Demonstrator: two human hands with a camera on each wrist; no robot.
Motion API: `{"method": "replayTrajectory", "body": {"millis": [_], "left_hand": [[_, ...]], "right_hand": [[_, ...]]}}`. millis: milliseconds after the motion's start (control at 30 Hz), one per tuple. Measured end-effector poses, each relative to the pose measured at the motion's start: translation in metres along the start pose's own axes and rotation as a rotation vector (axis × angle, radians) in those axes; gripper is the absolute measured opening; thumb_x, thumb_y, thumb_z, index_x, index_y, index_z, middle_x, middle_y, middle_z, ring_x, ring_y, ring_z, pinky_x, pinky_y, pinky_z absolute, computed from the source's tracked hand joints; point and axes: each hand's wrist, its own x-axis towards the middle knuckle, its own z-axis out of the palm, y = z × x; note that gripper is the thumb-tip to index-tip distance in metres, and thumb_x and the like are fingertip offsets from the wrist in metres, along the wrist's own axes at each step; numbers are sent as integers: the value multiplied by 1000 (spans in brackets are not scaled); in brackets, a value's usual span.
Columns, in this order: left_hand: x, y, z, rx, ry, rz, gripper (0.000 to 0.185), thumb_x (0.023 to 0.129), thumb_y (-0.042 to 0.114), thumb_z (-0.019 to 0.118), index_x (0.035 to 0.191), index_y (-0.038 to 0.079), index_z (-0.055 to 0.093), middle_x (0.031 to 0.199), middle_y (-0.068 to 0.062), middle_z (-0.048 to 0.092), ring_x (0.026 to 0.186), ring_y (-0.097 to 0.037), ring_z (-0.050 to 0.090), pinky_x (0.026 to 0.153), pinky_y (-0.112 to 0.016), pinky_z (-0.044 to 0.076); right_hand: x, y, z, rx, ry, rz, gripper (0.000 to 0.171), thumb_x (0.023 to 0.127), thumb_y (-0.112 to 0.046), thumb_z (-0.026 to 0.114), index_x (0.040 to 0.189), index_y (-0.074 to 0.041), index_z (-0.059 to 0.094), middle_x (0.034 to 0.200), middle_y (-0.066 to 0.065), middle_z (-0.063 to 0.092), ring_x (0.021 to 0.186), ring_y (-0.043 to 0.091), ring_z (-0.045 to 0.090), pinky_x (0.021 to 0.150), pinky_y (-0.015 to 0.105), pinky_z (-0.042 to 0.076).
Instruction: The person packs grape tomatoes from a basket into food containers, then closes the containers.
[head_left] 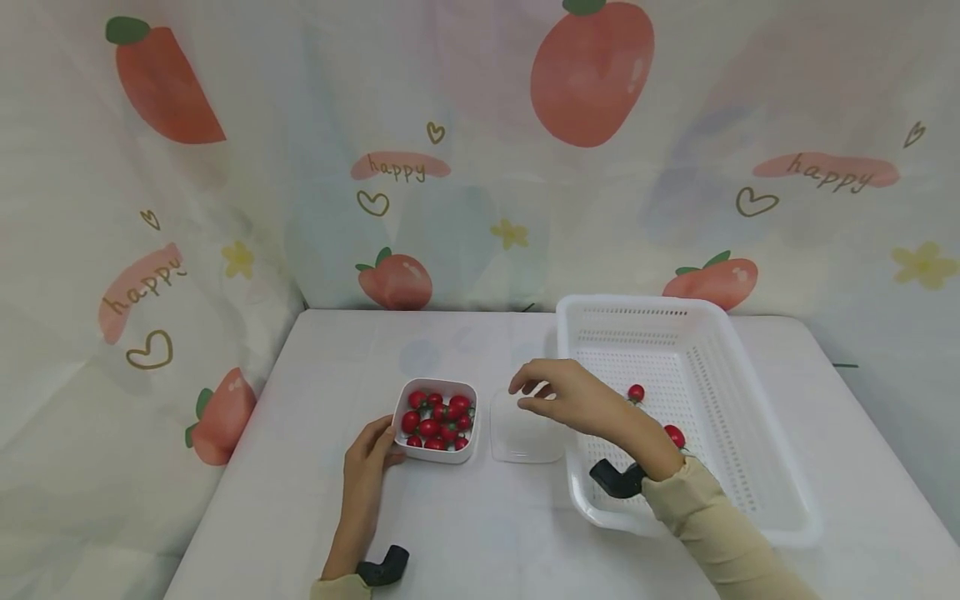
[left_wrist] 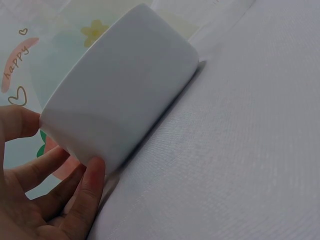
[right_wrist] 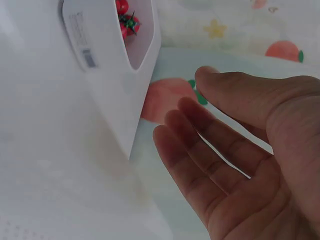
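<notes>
1. Left hand [head_left: 367, 458] at 7 o'clock on the tabletop [head_left: 465, 533], fingers curled against the near-left wall of the small white box [head_left: 437, 421] of cherry tomatoes [head_left: 438, 417]; best kept steady there.
2. Right hand [head_left: 570, 400] at centre, empty, fingers loosely spread above the clear lid [head_left: 525, 429] just right of the box.
3. Best to pinch one tomato lightly, without squeezing.
4. White basket [head_left: 757, 492] at 3 o'clock, two tomatoes [head_left: 636, 392] inside.

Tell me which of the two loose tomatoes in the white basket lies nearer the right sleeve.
The nearer tomato, right beside the sleeve; the other tomato sits farther back in the basket.
</notes>
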Motion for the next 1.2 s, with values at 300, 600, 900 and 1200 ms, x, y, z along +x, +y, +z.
{"method": "replayTrajectory", "body": {"millis": [300, 600, 900, 1200], "left_hand": [[1, -4, -1, 2, 7, 11, 39, 109, 35, 54, 140, 14, 63, 142, -11, 64, 101, -12, 68, 86, -16, 60], [1, -4, -2, -6, 0, 2, 37, 109, 35, 55, 139, 16, 63, 142, -5, 64, 105, -14, 68, 88, -17, 60], [2, -4, -1, -17, 14, -1, 35, 108, 33, 56, 138, 16, 64, 140, -5, 65, 104, -14, 67, 87, -18, 61], [2, -3, 1, -10, 15, 23, 36, 109, 33, 56, 138, 15, 64, 141, -7, 65, 105, -13, 68, 87, -19, 61]], "right_hand": [[-24, 22, -25, 6, 40, 32, 20, 95, -6, 74, 114, -12, 73, 112, 1, 74, 104, 21, 71, 93, 37, 62], [-41, 42, -49, -55, 82, 88, 20, 96, -11, 74, 116, -14, 73, 114, 0, 75, 106, 22, 72, 97, 42, 62], [-54, 72, -65, 26, 46, 233, 29, 97, -15, 73, 125, -7, 68, 129, 21, 69, 111, 36, 73, 70, 28, 62], [-71, 96, -70, -79, 22, 245, 35, 96, -14, 73, 128, -1, 66, 130, 22, 69, 121, 43, 66, 99, 52, 60]]}}
